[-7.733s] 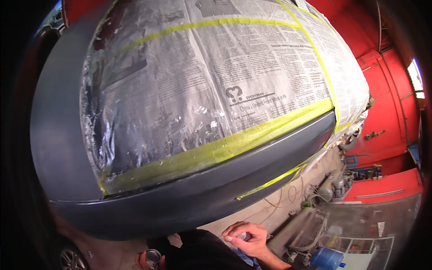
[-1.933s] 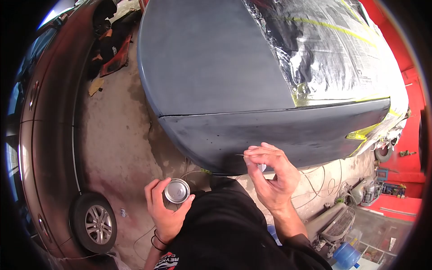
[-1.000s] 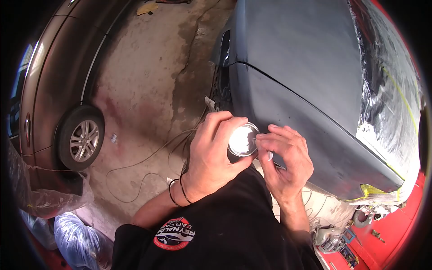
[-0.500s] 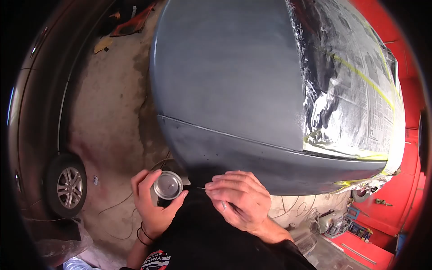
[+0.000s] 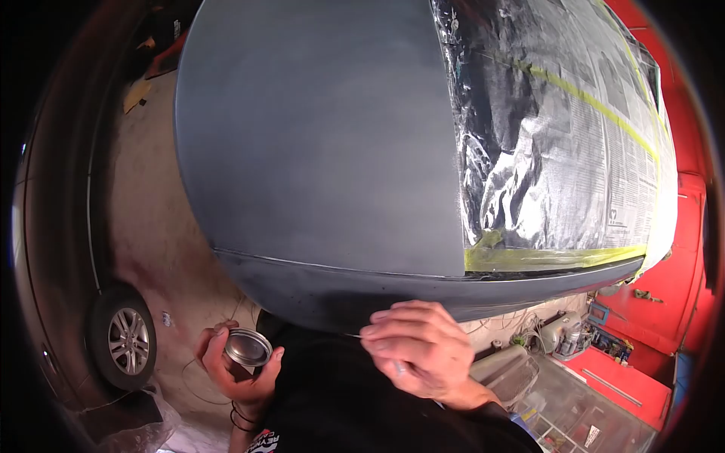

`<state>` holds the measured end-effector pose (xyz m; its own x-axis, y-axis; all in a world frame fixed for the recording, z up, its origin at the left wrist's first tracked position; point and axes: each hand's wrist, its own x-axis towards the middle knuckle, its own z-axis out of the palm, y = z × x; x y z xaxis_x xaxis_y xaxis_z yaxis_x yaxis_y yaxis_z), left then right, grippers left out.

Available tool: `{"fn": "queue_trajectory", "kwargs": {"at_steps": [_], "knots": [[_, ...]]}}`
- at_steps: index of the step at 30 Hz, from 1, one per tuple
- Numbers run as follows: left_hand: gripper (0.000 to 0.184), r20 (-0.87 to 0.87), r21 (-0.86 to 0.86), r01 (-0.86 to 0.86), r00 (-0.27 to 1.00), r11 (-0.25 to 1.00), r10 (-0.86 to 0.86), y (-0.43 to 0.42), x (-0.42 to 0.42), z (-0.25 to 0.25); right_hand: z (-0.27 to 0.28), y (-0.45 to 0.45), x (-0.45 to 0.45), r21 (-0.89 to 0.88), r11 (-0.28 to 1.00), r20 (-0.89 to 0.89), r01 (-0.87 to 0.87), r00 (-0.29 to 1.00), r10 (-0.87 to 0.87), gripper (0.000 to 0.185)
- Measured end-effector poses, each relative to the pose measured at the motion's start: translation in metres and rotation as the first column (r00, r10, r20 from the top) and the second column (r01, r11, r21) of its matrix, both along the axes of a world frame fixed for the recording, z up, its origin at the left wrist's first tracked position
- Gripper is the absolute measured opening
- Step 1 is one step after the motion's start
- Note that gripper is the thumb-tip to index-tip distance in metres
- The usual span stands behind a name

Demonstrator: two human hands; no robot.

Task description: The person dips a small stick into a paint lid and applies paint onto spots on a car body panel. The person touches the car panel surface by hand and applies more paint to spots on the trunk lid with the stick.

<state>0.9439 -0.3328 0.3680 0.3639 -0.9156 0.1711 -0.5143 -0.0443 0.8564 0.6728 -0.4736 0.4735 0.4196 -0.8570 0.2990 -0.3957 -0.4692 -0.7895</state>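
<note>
A small round metal can [image 5: 248,347] sits in the grip of my left hand [image 5: 240,377], low and left of the middle, its open top facing up. My right hand [image 5: 419,349] is closed by the car's fender, pinching a thin needle-like tool [image 5: 353,335] that points left. Something small and whitish [image 5: 399,368] shows between its fingers. Both hands are in front of the dark grey car body [image 5: 325,136], above my black shirt. A few tiny dark spots mark the fender [image 5: 340,291] behind my right hand.
Newspaper and clear plastic [image 5: 566,151] with yellow tape cover the windshield area. A dark car with a wheel [image 5: 127,343] stands at the left. Tanks and machinery [image 5: 563,336] lie at the right near a red wall [image 5: 691,226]. A hose loops over the floor [image 5: 147,219].
My left hand and the can have moved left and down, and the can has tilted. My right hand has shifted slightly right and down, still pinching the thin tool. The view has turned across the car.
</note>
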Motion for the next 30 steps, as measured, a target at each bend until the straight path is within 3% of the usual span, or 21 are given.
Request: {"fn": "queue_trajectory", "kwargs": {"at_steps": [3,7,11,20,30], "knots": [[0.093,-0.024,-0.010,0.011,1.000,1.000,-0.011,-0.005,-0.002,-0.001,0.018,-0.011,-0.020,-0.091,0.988,-0.150,0.123,0.979,-0.136,0.020],[0.090,-0.011,-0.061,0.029,1.000,0.998,-0.029,-0.014,-0.004,-0.010,0.013,-0.024,-0.037,-0.239,0.891,-0.086,0.386,0.906,-0.415,0.022],[0.088,-0.048,-0.061,0.082,0.995,0.995,-0.085,-0.010,0.001,-0.024,0.012,-0.042,-0.030,-0.284,0.828,-0.079,0.484,0.849,-0.523,0.023],[0.088,-0.088,-0.056,0.042,0.995,0.998,-0.047,0.017,0.007,-0.042,0.003,-0.053,-0.020,-0.179,0.800,-0.114,0.573,0.795,-0.596,0.017],[0.088,-0.042,-0.069,0.014,0.999,0.998,-0.017,0.017,0.003,-0.037,-0.009,-0.053,-0.026,-0.226,0.801,-0.102,0.554,0.804,-0.586,0.015]]}}
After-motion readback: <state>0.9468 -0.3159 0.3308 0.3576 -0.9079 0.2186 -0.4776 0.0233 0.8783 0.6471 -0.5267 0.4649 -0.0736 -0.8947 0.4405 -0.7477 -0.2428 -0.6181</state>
